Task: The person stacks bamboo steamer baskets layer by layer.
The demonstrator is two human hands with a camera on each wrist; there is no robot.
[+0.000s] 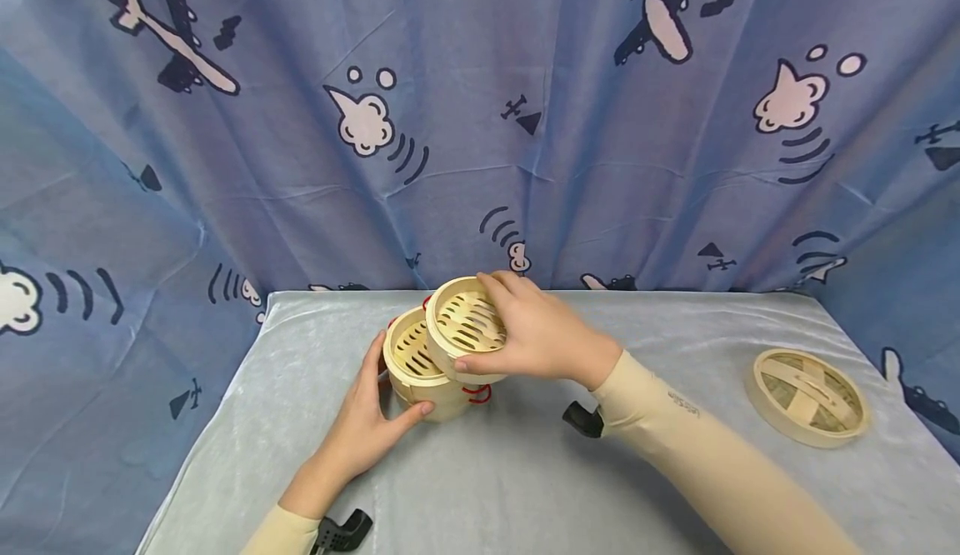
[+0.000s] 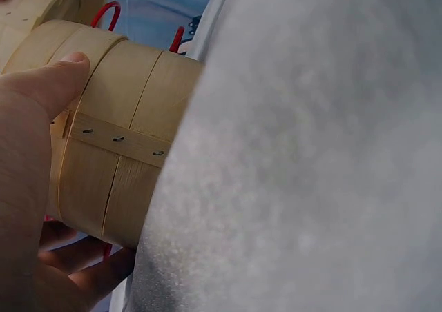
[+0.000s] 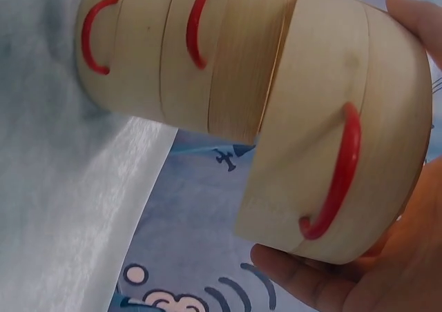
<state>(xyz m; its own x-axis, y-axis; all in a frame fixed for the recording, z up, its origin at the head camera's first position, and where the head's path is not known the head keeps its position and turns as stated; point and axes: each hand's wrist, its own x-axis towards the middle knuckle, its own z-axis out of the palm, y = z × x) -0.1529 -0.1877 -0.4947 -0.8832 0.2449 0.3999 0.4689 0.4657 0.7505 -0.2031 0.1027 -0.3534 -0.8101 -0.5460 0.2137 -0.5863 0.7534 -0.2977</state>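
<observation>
Reading the table (image 1: 525,480) as a clock with twelve at the curtain (image 1: 450,172), I have the lower steamer stack (image 1: 442,403) at about ten o'clock, upright on the cloth; two red loops (image 3: 197,29) down its side in the right wrist view make me judge it two tiers. The left hand (image 1: 360,426) is wrapped around it, thumb on the wall near the stack's own six o'clock and fingers curled round its ten o'clock side, which I take to be a steadying grip, so the stack does not slide on soft cloth. The right hand (image 1: 536,330) has the upper basket (image 3: 311,112) clasped across its width, thumb at its near wall and fingers over the far rim, spread only as far as the basket demands. That grip probably keeps the slatted base (image 1: 471,322) level enough while leaving the underside free of fingers. The basket sits above the stack and off toward its two o'clock, overlapping it, so the slots of the tier below show on the left. From my end I can't fairly tell whether its bottom edge rests on that rim or hovers just over it; the seam is too tight in the wrist views. Out near three o'clock the lid (image 1: 810,397) lies flat, strapped top upward, well apart from both hands, presumably parked there to leave the upper basket accessible.
</observation>
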